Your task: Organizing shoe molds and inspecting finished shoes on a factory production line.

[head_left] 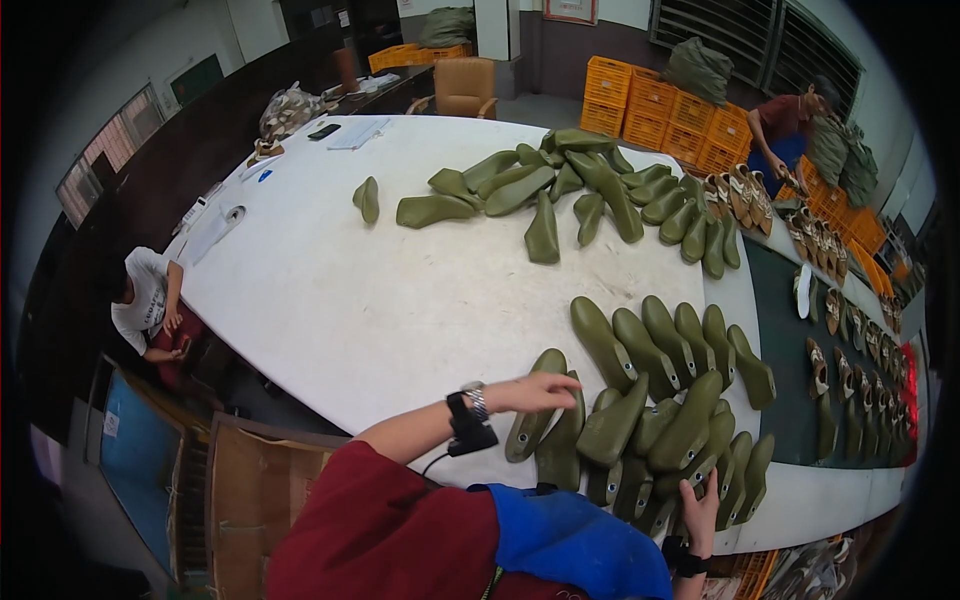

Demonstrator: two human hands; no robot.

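Green shoe lasts (648,347) lie in rows and overlap in a heap on the white table right in front of me. My left hand (540,392) reaches over the left side of this heap, its fingers stretched out and nothing in them. Just under it are a tilted last (560,440) and another beside it. Lower right, my right hand (700,512) has its fingers round the end of a last (690,480) at the near edge of the heap. Other lasts partly hide that one. A large last (687,425) rests on top of the pile.
More lasts (515,188) are scattered at the table's (330,270) far side. Finished-looking shoes (817,368) stand in rows on a dark green surface (775,300) at right. One person (150,300) sits at left; another (785,130) stands far right near orange crates (650,100).
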